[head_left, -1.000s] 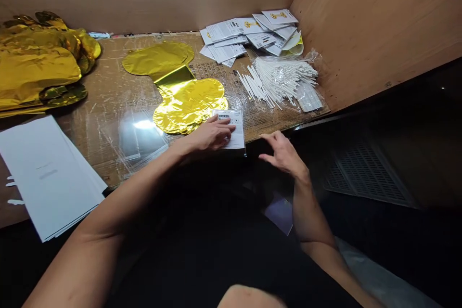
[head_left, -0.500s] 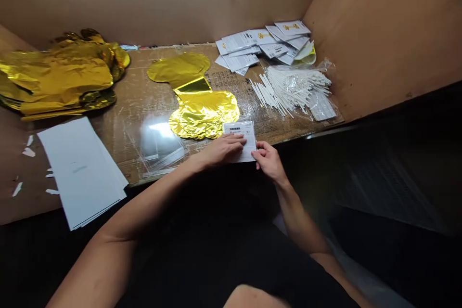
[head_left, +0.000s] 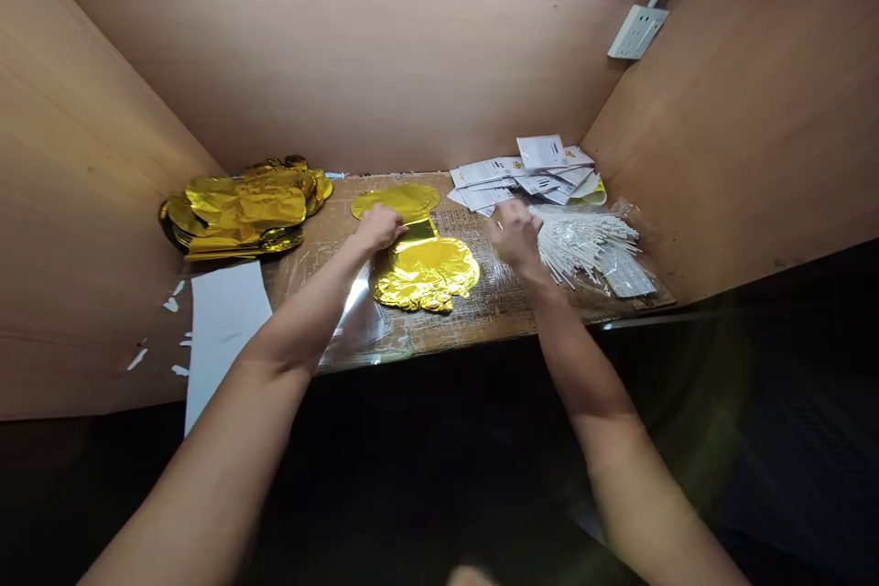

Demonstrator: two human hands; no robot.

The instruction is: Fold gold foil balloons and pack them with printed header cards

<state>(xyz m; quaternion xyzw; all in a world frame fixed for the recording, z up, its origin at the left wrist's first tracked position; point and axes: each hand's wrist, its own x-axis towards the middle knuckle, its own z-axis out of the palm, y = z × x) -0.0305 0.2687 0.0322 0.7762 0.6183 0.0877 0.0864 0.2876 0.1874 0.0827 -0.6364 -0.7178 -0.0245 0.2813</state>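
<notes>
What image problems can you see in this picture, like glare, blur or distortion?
In the head view, the wide lens bends the wooden wall; glare shines on the clear plastic sheet and the gold foil balloon; a faint green flare sits at lower right.

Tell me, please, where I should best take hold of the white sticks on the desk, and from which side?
I would take the sticks around their middle, coming from the near side of the desk. They lie flat in a loose fan, so a hold at the middle should keep them together. The right wall closes off one side, and the leaflets lie behind.
</notes>
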